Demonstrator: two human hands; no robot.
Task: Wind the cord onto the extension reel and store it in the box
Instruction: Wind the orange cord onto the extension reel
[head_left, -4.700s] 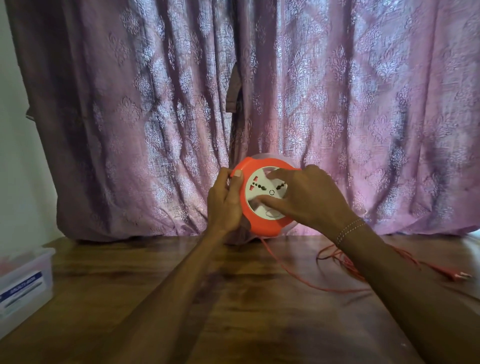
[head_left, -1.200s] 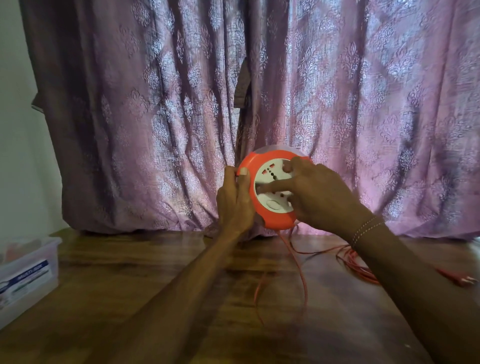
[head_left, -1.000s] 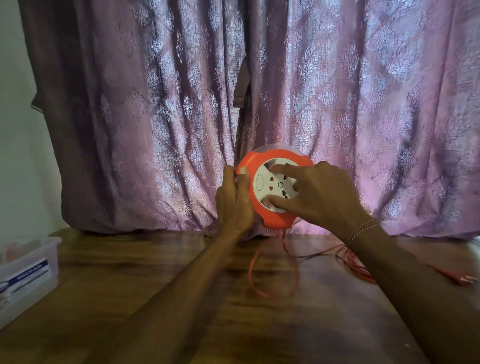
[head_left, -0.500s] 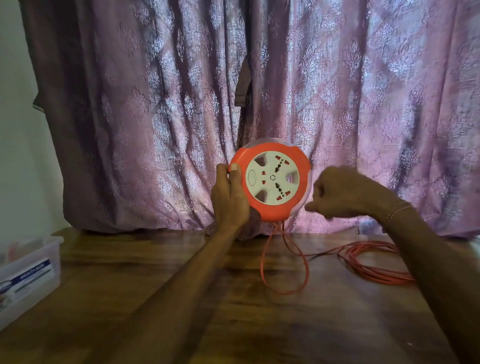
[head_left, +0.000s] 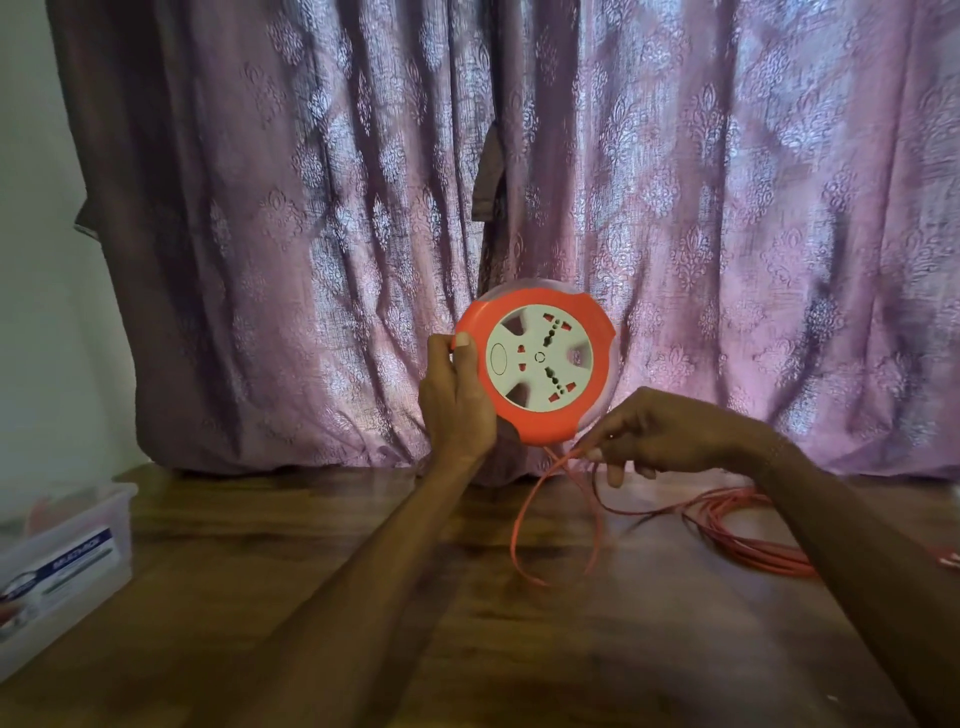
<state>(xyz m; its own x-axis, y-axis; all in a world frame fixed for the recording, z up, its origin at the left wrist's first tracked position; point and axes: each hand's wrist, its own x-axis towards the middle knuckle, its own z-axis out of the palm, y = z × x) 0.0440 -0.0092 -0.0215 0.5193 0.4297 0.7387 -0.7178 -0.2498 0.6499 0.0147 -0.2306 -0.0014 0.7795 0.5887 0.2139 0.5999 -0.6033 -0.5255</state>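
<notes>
Now I'm mid-winding: my left hand (head_left: 457, 400) clamps the orange extension reel (head_left: 537, 364) upright above the wooden table (head_left: 363, 519), my right hand (head_left: 654, 428) pinches the cord (head_left: 524, 519) below it. Next I'd feed slack evenly; the loose coil (head_left: 737, 535) might snag. The plastic box (head_left: 67, 561) waits far left.

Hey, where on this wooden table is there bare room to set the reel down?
The wooden table is bare between the clear plastic box at the left edge and the left forearm, and also near the front. The right side is crowded: a loop of orange cord and its loose coils lie there.
</notes>
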